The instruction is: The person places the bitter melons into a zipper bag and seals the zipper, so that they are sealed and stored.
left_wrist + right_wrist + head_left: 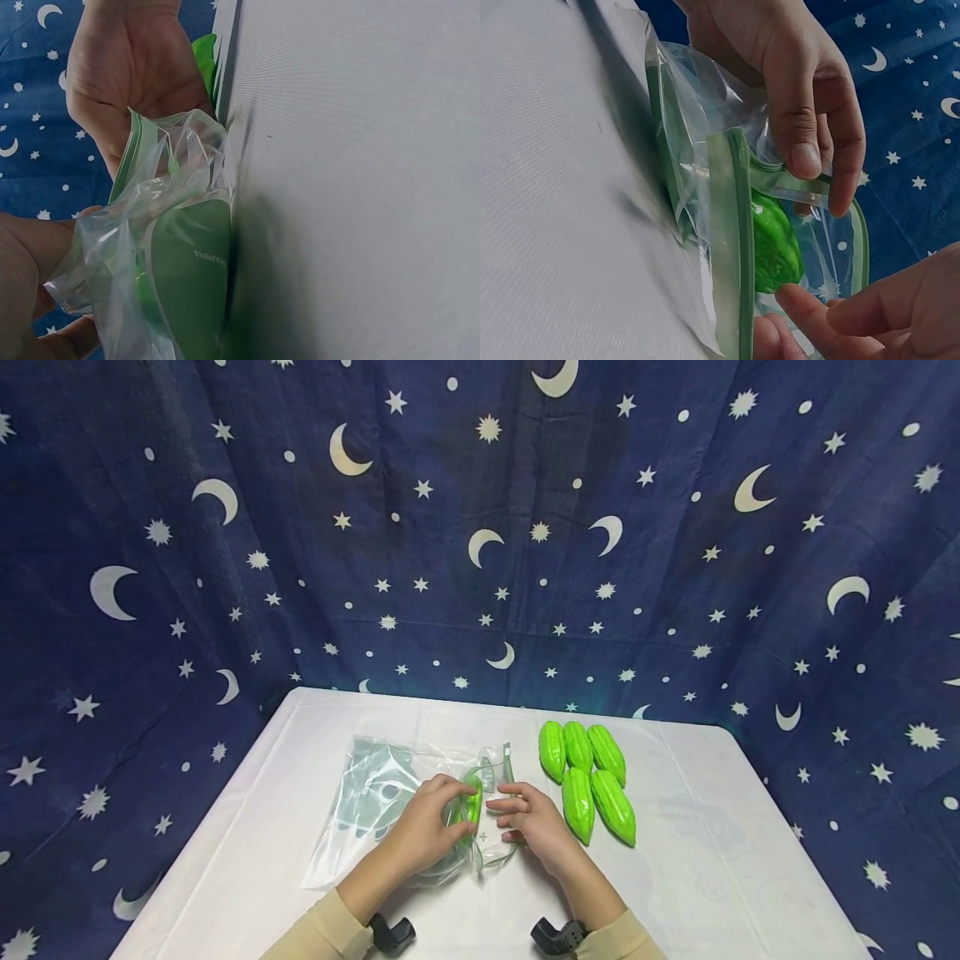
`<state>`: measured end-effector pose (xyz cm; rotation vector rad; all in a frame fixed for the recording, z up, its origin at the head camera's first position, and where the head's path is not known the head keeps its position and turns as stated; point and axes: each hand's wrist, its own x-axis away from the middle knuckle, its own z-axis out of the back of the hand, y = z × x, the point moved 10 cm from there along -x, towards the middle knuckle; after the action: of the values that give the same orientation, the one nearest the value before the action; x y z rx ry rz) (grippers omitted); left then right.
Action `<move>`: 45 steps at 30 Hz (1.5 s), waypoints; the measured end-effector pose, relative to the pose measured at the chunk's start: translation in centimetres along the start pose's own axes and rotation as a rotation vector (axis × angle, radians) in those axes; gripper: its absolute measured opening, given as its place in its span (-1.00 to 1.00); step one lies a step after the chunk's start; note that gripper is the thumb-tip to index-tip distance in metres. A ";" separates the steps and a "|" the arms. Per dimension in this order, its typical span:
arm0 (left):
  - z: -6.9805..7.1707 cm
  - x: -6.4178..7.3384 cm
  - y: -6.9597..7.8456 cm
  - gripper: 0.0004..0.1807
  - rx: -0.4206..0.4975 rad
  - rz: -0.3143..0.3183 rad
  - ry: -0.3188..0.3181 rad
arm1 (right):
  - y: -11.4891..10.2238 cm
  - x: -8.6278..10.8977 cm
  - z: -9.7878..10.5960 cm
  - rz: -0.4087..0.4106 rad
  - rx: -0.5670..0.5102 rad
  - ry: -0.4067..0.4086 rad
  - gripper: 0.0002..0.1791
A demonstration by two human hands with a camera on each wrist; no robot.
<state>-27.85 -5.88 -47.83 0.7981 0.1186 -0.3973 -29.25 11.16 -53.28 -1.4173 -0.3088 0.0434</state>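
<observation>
A clear zip bag (375, 797) with green trim and a green printed picture lies on the table, its mouth towards the right. Just inside that mouth is a bright green, ridged piece shaped like a bitter melon (776, 244). My left hand (431, 822) grips the bag near its mouth, thumb and fingers at the plastic edge in the right wrist view. My right hand (536, 822) is at the opening with fingers relaxed. One of its fingertips (791, 296) is close to the melon's end; whether it touches cannot be told.
Several matching green melons (577, 802) lie in two rows on the white-covered table (705, 860), right of my right hand. A dark blue curtain (450, 527) with moons and stars hangs behind the table and along its sides.
</observation>
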 end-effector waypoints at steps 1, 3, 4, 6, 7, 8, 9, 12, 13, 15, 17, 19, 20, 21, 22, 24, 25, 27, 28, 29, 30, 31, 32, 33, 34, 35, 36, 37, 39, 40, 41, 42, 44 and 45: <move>0.0 0.0 0.0 -0.47 -0.001 0.001 -0.001 | 0.0 0.0 0.1 -0.003 -0.005 0.005 -0.43; 0.0 0.0 -0.1 -0.47 -0.005 0.002 -0.002 | 0.0 0.1 0.4 -0.003 -0.005 0.016 -0.43; 0.0 0.0 -0.1 -0.46 -0.005 0.003 -0.002 | -0.1 0.1 0.5 -0.002 -0.004 0.022 -0.43; -0.1 0.0 -0.1 -0.46 -0.007 0.006 -0.003 | -0.1 0.2 0.9 0.004 0.002 0.038 -0.43; -0.1 0.0 -0.2 -0.46 -0.008 0.006 -0.003 | -0.2 0.2 1.0 0.007 0.004 0.046 -0.43; -0.1 0.0 -0.2 -0.46 -0.009 0.007 -0.003 | -0.2 0.3 1.2 0.011 0.008 0.053 -0.43; -0.1 0.0 -0.2 -0.46 -0.009 0.007 -0.002 | -0.3 0.3 1.4 0.014 0.010 0.059 -0.43; -0.1 0.0 -0.1 -0.46 -0.009 0.006 0.001 | -0.4 0.5 1.8 0.020 0.013 0.070 -0.44; 0.0 0.0 -0.1 -0.46 -0.008 0.005 0.002 | -0.5 0.6 1.9 0.021 0.015 0.072 -0.45; 0.0 0.0 -0.1 -0.46 -0.003 0.005 0.004 | -0.6 0.8 2.2 0.021 0.022 0.079 -0.45; 0.0 0.0 -0.1 -0.46 -0.005 0.004 0.006 | -0.7 1.0 2.5 0.019 0.029 0.086 -0.46; 0.0 0.0 -0.2 -0.46 -0.008 0.004 0.009 | -0.8 1.2 2.8 0.016 0.028 0.093 -0.45; 0.0 0.0 -0.2 -0.46 -0.009 0.003 0.011 | -0.8 1.3 3.0 0.015 0.027 0.097 -0.44; 0.0 0.0 -0.2 -0.46 -0.009 0.002 0.012 | -0.8 1.4 3.2 0.016 0.027 0.103 -0.43; -0.1 0.0 -0.2 -0.46 -0.008 0.000 0.013 | -0.9 1.5 3.5 0.015 0.026 0.110 -0.42; -0.1 0.0 -0.2 -0.46 0.000 -0.001 0.013 | -1.0 1.7 4.0 0.016 0.027 0.126 -0.40; -0.1 0.0 -0.1 -0.46 0.004 -0.002 0.013 | -1.0 1.9 4.3 0.017 0.030 0.136 -0.39; -0.1 0.0 -0.1 -0.46 0.009 -0.002 0.011 | -1.2 2.2 4.9 0.023 0.040 0.154 -0.38; -0.1 0.0 -0.1 -0.46 0.010 -0.001 0.011 | -1.2 2.3 5.1 0.024 0.044 0.161 -0.37; -0.1 0.0 -0.1 -0.46 0.010 -0.001 0.010 | -1.3 2.4 5.4 0.026 0.049 0.164 -0.37; -0.1 0.0 -0.1 -0.46 0.010 0.000 0.010 | -1.4 2.6 5.6 0.027 0.054 0.168 -0.37; -0.1 0.0 -0.1 -0.46 0.009 0.001 0.010 | -1.4 2.7 5.8 0.027 0.060 0.173 -0.37; -0.1 0.0 -0.1 -0.46 0.010 0.001 0.010 | -1.5 2.8 6.0 0.029 0.064 0.175 -0.37; -0.1 0.0 -0.1 -0.46 0.010 0.002 0.010 | -1.5 2.8 6.2 0.029 0.070 0.175 -0.37; -0.1 0.0 -0.1 -0.46 0.011 0.003 0.009 | -1.5 2.9 6.3 0.029 0.078 0.178 -0.37; -0.1 0.0 -0.2 -0.46 0.012 0.004 0.010 | -1.6 3.0 6.5 0.029 0.083 0.180 -0.37; -0.1 0.0 -0.2 -0.46 0.012 0.004 0.010 | -1.6 3.1 6.7 0.030 0.088 0.182 -0.38; -0.1 0.1 -0.2 -0.46 0.012 0.003 0.010 | -1.7 3.2 6.9 0.031 0.092 0.184 -0.38; -0.1 0.1 -0.2 -0.47 0.010 0.002 0.010 | -1.8 3.4 7.2 0.036 0.105 0.189 -0.38; -0.2 0.1 -0.2 -0.47 0.010 0.000 0.011 | -2.0 3.5 7.4 0.037 0.110 0.194 -0.38; -0.2 0.1 -0.2 -0.47 0.010 -0.002 0.011 | -2.1 3.6 7.6 0.039 0.113 0.198 -0.38; -0.2 0.1 -0.3 -0.47 0.010 -0.003 0.011 | -2.3 3.8 7.7 0.045 0.121 0.200 -0.39; -0.2 0.1 -0.3 -0.47 0.012 -0.004 0.010 | -2.6 4.0 8.2 0.050 0.130 0.210 -0.39; -0.2 0.0 -0.3 -0.47 0.012 -0.004 0.010 | -2.8 4.1 8.4 0.053 0.134 0.215 -0.39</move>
<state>-27.90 -5.94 -48.15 0.8120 0.1272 -0.3984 -27.77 19.67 -48.81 -1.2836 -0.0884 -0.0444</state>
